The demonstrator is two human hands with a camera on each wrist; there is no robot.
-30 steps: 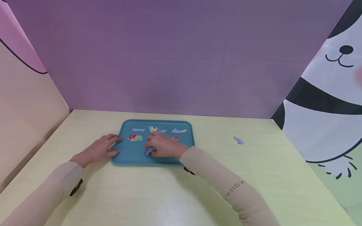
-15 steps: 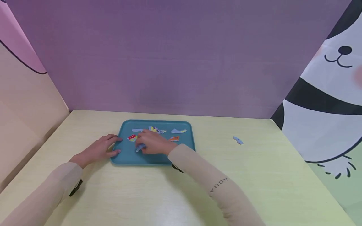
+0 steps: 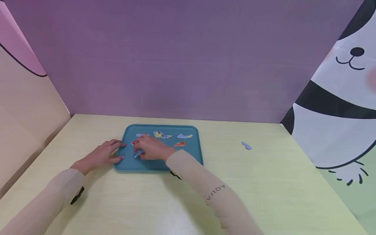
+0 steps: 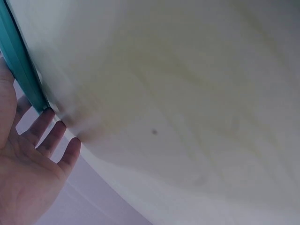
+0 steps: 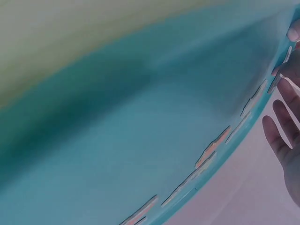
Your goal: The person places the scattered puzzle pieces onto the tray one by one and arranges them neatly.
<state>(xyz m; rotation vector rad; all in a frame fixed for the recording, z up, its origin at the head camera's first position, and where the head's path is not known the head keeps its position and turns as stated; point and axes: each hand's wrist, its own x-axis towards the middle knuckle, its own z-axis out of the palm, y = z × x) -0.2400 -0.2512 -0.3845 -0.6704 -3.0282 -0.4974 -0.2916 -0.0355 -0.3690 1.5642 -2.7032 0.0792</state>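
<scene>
My left hand [image 3: 102,154] rests its thumb and fingertips on the left rim of a blue-green tray [image 3: 126,165]. In the left wrist view its fingers [image 4: 51,140] lie spread beside the tray's edge. Over the tray's left half, my right hand [image 3: 153,148] pinches a flat light-blue piece with an irregular outline [image 3: 138,153], like a jigsaw piece. Just behind it, a red and yellow piece [image 3: 133,143] is mostly covered by the hand. From the right wrist view, this hand [image 5: 290,126] appears at the far right, fingertips at the pieces.
Farther back on the tray lie a narrow pale-blue piece [image 3: 142,134], a yellow and purple piece [image 3: 162,135] and a blue piece [image 3: 185,136]. An orange piece [image 3: 180,144] sits in front of these. One blue piece [image 3: 246,145] is on the table to the right.
My right hand has slid left across the tray with the light-blue piece, uncovering the orange piece and covering most of the red and yellow one. The left hand keeps its place.
</scene>
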